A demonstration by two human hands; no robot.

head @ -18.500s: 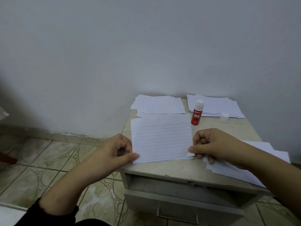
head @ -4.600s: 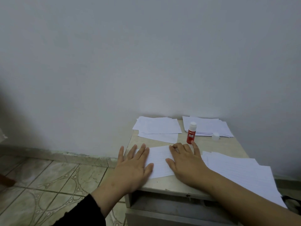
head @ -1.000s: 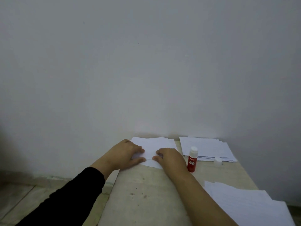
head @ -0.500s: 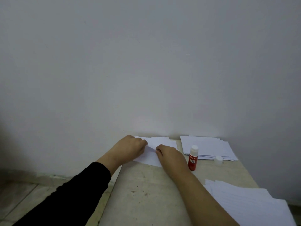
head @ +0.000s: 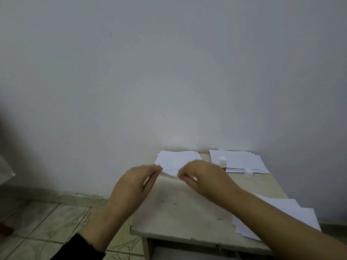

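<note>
No legible txt, nos. or signs anywhere. Glue stick (head: 222,160): red label nearly all hidden behind right hand (head: 204,177), and the visible bit is too blurred to read. Sheet (head: 170,170) pinched btw. right hand & left hand (head: 135,182): motion-blurred, no print legible. Back stacks (head: 242,162) & near sheets (head: 293,216): nothing readable either.

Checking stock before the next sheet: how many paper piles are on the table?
3: back-left pile against the wall, back-right pile behind the glue stick, front-right pile partly under the right arm, which may hide more.
</note>
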